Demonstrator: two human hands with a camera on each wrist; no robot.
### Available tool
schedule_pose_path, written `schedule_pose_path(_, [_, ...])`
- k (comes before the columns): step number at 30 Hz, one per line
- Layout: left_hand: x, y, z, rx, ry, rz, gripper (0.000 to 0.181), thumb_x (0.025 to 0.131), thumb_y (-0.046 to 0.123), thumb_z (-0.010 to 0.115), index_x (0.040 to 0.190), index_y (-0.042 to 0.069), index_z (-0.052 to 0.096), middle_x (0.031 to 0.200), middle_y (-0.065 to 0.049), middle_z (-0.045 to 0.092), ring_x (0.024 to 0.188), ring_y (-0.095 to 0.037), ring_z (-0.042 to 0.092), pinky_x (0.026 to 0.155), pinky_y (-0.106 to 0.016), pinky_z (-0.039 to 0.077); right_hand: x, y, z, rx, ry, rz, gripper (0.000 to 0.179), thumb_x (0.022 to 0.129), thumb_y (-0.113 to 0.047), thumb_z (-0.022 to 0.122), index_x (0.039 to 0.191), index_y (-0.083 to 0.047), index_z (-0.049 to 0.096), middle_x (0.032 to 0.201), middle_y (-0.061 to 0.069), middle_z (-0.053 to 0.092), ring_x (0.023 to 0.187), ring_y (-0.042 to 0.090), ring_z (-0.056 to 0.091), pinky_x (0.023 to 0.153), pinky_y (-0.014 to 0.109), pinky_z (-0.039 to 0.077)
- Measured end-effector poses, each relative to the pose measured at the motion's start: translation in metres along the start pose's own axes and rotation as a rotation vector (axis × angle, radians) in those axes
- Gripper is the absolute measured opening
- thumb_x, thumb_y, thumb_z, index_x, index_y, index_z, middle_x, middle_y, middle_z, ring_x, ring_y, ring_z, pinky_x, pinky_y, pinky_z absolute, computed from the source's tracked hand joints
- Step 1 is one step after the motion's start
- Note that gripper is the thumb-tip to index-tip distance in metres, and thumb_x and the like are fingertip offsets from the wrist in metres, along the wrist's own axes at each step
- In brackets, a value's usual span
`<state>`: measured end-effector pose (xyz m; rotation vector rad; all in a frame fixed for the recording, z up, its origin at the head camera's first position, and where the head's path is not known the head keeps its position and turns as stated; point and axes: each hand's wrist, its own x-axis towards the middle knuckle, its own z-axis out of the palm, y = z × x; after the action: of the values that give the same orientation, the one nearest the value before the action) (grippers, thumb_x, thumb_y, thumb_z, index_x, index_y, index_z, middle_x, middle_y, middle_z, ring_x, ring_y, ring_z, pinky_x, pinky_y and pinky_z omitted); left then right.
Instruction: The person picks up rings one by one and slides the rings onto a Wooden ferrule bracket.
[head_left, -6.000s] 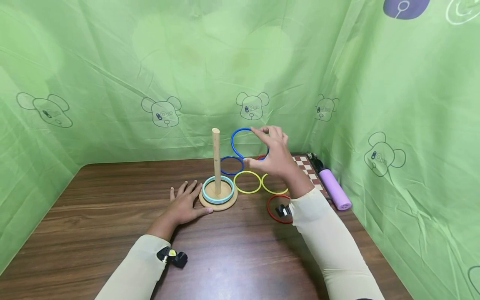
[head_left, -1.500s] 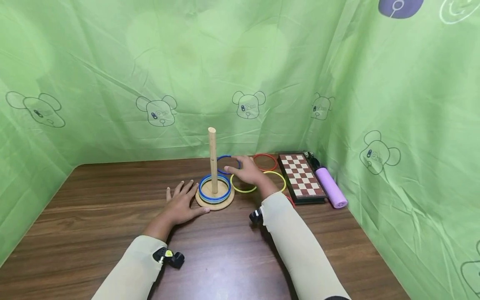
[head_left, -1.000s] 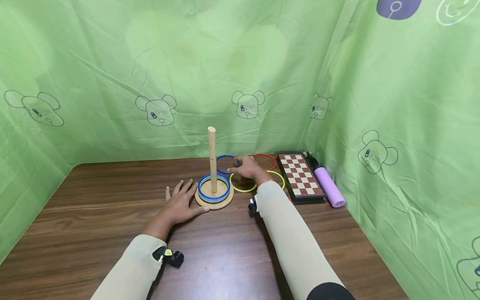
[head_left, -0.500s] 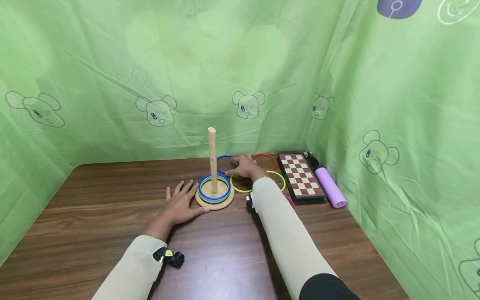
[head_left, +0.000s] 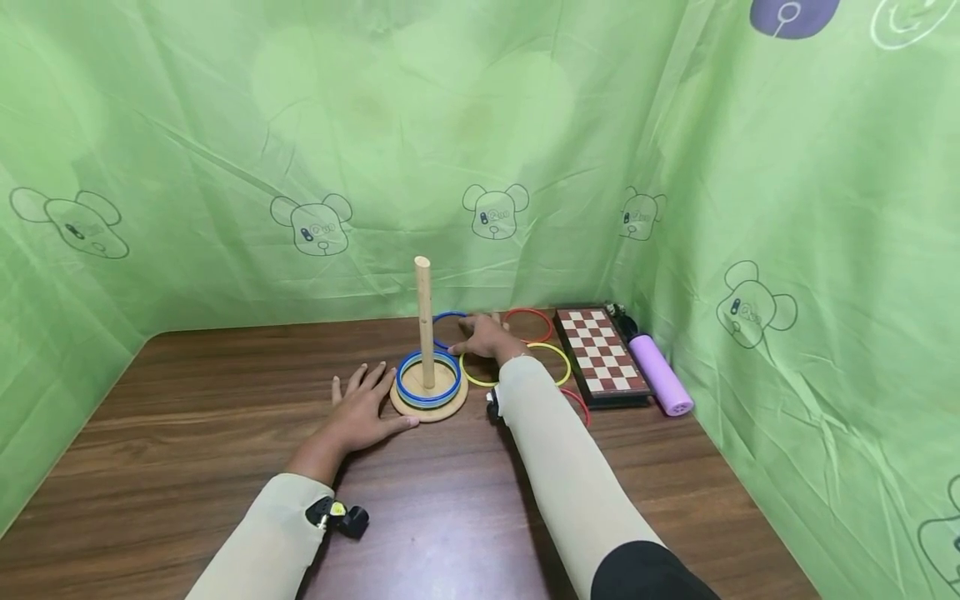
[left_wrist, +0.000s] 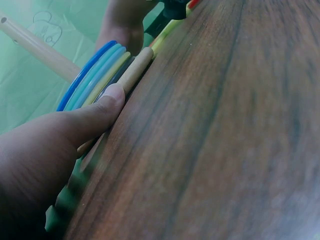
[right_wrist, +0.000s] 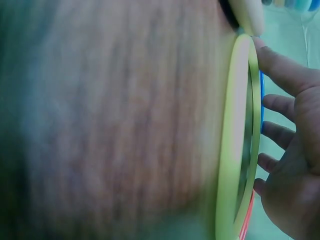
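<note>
Brown table point(head_left: 187, 417), green curtain point(head_left: 412, 125); left hand point(head_left: 362, 417) splayed against stand point(head_left: 425, 325), right hand point(head_left: 487, 337), fingers parted.

A brown wood-grained table point(head_left: 187, 442) carries everything. A wooden stand point(head_left: 425, 325) rests on it upright, its round base flat against the surface. Just beyond lies a blue ring point(head_left: 450, 313); to the right lie a yellow ring point(head_left: 480, 384) and a second yellow one point(head_left: 569, 367). Two red rings point(head_left: 527, 310) flank these — one farther back, one nearer, partly hidden. A checkered board point(head_left: 602, 350) lies beside them — then a purple cylinder point(head_left: 662, 375).
</note>
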<state>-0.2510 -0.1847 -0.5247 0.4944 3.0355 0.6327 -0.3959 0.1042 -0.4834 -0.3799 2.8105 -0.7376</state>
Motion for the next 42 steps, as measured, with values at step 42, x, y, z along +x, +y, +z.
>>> schedule_pose_path(42, [-0.002,0.002,0.002,0.005,0.003,-0.008,0.116,0.087,0.085,0.069,0.171,0.011,0.037,0.179,-0.021,0.032,0.167,-0.052,0.019,0.125,-0.087,0.003,-0.033,-0.012,-0.027,0.082,0.382,-0.203,0.077,0.093,-0.062,0.080,0.157,-0.024,0.062,0.153,0.014,0.054,0.146,0.036,0.038,0.118,0.065,0.027])
